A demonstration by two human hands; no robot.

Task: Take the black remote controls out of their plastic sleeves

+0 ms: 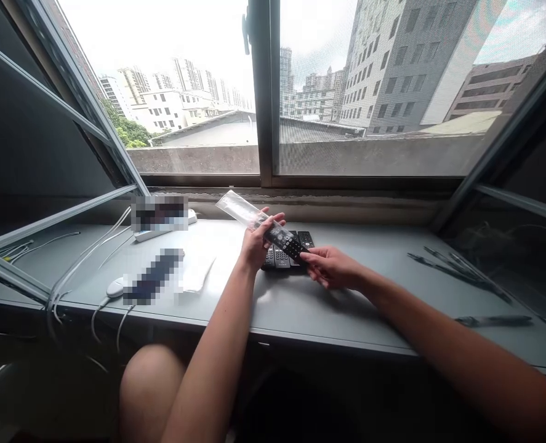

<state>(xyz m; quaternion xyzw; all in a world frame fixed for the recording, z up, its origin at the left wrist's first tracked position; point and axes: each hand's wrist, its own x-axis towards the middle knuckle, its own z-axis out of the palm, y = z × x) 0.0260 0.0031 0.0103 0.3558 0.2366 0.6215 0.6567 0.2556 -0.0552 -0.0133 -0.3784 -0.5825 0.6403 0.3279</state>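
Observation:
A black remote control (293, 248) with pale buttons is held tilted above the desk, its upper part inside a clear plastic sleeve (236, 207). My left hand (255, 241) is closed around the sleeve and the part of the remote within it, some fingers raised. The thumb and fingers of my right hand (330, 266) pinch the bare lower end of that remote. Beneath both hands, several more black remotes (282, 261) lie side by side on the desk, partly covered by the held one.
On the grey desk (236, 295) to the left are white cables (76, 264), a white power strip (157, 231), a white round charger (116, 287), blurred items and white paper (199, 274). Pens (457, 274) or similar thin items in clear wrapping lie right. A window frame (266, 92) stands behind.

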